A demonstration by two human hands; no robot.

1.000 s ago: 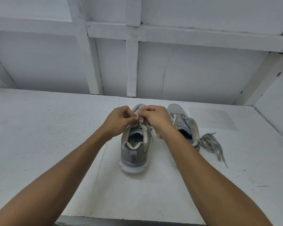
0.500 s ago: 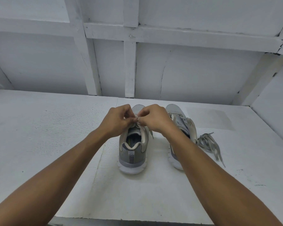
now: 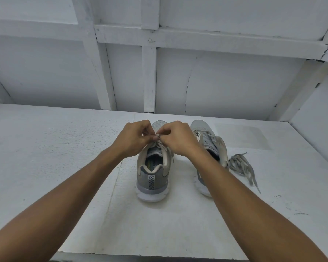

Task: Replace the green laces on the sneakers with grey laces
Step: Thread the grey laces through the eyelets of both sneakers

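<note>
where our two hands meet, we list one lace, pinched.
item one: left hand (image 3: 133, 138), fingers curled, thumb and forefinger nipping the lace (image 3: 163, 148) above the top of the shoe (image 3: 152, 178).
item two: right hand (image 3: 178, 139), likewise curled, pinching the same lace, its fingertips touching those of the left. neither hand is nearer, as both sit over the tongue.
item three: the shoe, below the hands and just nearer us, heel toward us, toe away under the knuckles. its long axis runs straight out between the forearms. the lace drops from the pinch toward the top eyelets. whether a knot is being tied or undone we cannot tell, nor the lace's colour for sure.
item four: second shoe (image 3: 210, 142), just right of the right hand, partly behind that wrist.
item five: loose lace (image 3: 240, 165), heaped further right, beyond the second shoe. the right hand is nearer to it.
we judge the next pull goes sideways, hand from hand, across the shoe's axis.
</note>
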